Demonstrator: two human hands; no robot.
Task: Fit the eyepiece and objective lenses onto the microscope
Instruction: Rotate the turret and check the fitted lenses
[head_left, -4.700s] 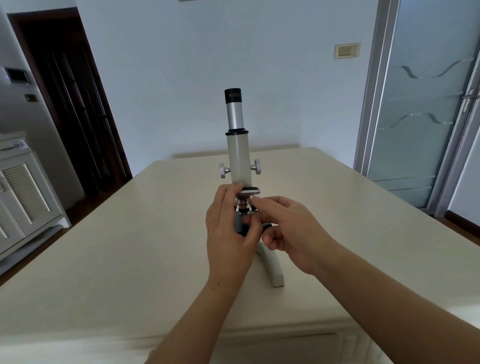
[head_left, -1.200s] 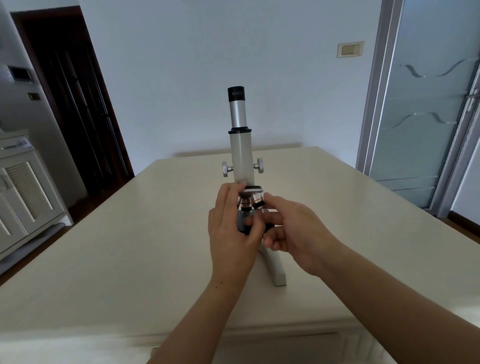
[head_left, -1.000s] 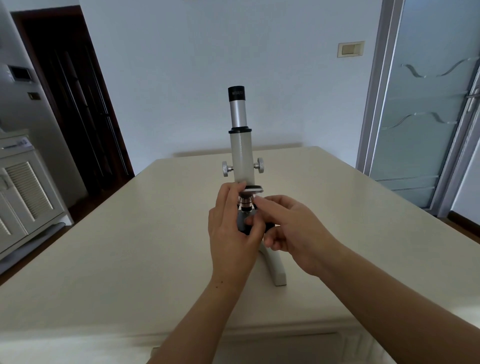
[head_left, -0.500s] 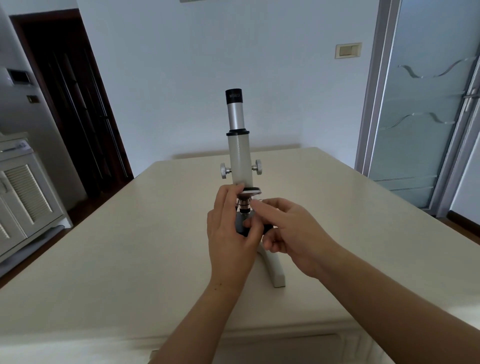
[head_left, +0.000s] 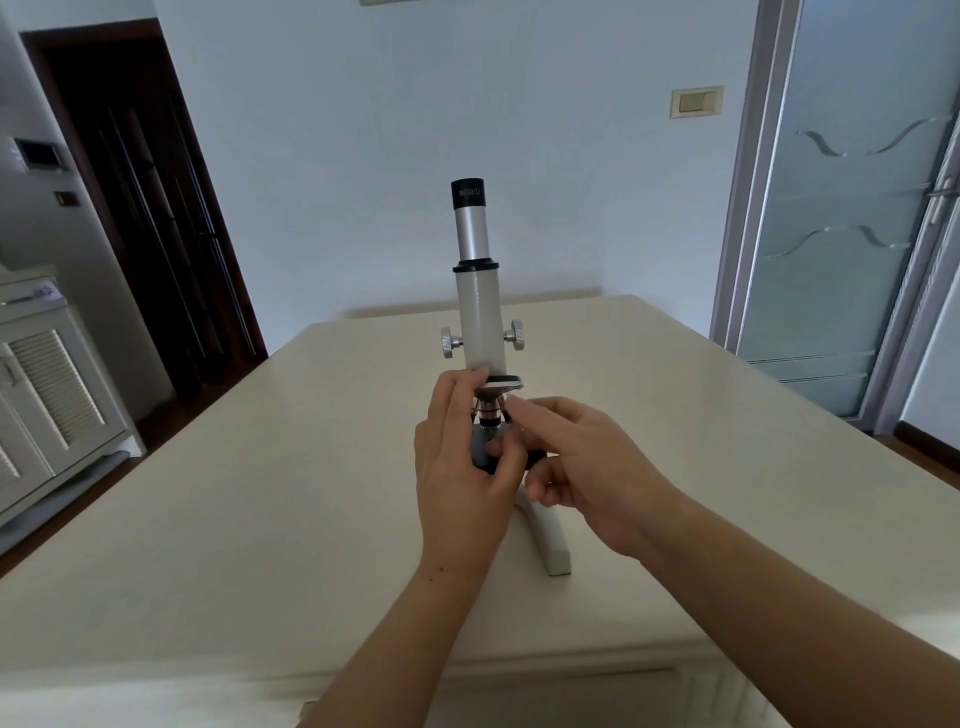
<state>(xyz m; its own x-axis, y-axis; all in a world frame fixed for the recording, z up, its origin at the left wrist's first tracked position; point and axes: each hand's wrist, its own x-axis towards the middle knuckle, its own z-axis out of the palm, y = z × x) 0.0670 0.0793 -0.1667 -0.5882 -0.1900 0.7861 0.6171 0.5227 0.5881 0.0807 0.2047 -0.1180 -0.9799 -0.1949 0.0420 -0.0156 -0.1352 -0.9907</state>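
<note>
Two bare arms fill the foreground of this head-camera view. The left forearm (head_left: 410, 623) and the right forearm (head_left: 779, 613) are uncovered from the lower edge of the frame up to the wrists. Both the left grip (head_left: 460, 467) and the right grip (head_left: 587, 462) are bare hands with slim fingers, and the nails (head_left: 481, 372) that show are short. A small dark spot (head_left: 434, 568) marks the left wrist.

Off-white microscope (head_left: 480, 317), black-capped silver eyepiece (head_left: 470, 218), cream table (head_left: 260, 493), perhaps grey stage (head_left: 479, 440)
</note>
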